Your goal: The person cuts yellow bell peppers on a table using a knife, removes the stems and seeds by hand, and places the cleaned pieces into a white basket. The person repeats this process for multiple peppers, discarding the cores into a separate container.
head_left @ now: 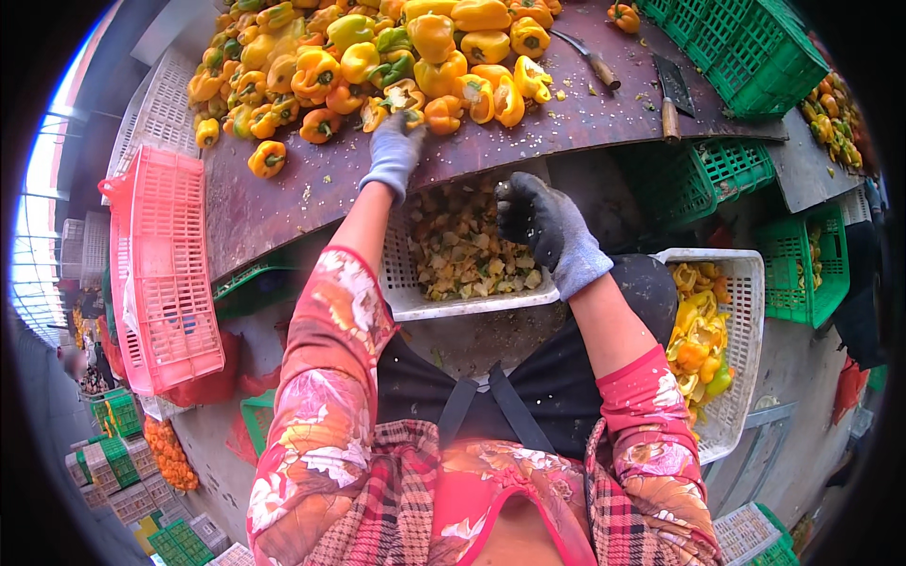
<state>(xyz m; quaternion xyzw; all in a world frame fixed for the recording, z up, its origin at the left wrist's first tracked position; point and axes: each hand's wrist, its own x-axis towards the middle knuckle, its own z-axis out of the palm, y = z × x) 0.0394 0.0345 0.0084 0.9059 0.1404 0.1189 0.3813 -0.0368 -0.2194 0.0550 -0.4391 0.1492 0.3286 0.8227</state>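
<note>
My left hand (394, 149), in a grey glove, reaches onto the dark tabletop (293, 184), its fingers closed on a cut yellow pepper (404, 94) at the front of a heap of whole and halved peppers (434, 38). My right hand (538, 222), in a black-palmed grey glove, has its fingers curled over a white crate of cores and seeds (453, 255); whatever it may hold is hidden. A curved knife (590, 61) and a cleaver (672, 108) lie right of the heap.
A white crate of cut yellow peppers (698, 349) sits beside my right leg. Pink crates (165, 274) stand left; green crates (717, 47) are at the upper right and below the table. Stacked crates (123, 472) and an orange sack (170, 453) lie lower left.
</note>
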